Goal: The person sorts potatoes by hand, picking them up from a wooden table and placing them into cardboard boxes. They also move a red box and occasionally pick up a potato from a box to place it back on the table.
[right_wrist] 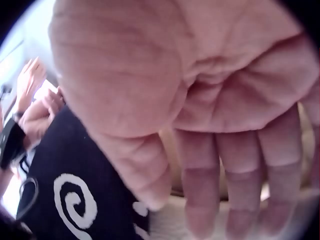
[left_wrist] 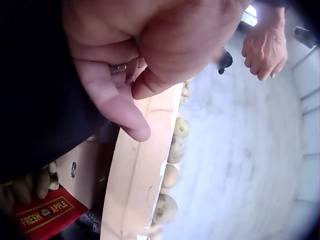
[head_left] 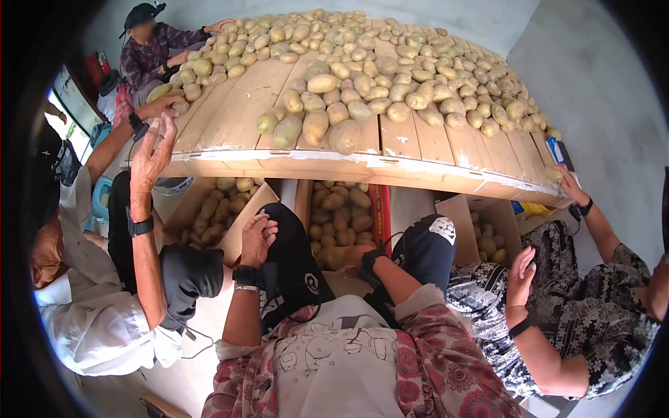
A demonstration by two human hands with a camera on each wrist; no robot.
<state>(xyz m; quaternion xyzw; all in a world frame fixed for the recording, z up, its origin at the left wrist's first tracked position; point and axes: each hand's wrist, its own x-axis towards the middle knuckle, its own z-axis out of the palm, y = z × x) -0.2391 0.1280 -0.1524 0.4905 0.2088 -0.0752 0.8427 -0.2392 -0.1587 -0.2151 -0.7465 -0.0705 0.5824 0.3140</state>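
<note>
My left hand is over my left knee, its fingers loosely curled. In the left wrist view the same hand shows a ring and nothing between thumb and fingers. Low between my knees, my right hand is at the near end of a box of potatoes. The right wrist view shows that hand palm toward the camera, fingers extended, with a pale yellowish surface partly hidden behind them. Above the knees, a slatted wooden table bears a wide spread of potatoes.
More potato boxes stand under the table, a left carton and a right carton. People sit close on both sides; the left neighbour's hand is raised near the table edge. Another person sits at the far left corner.
</note>
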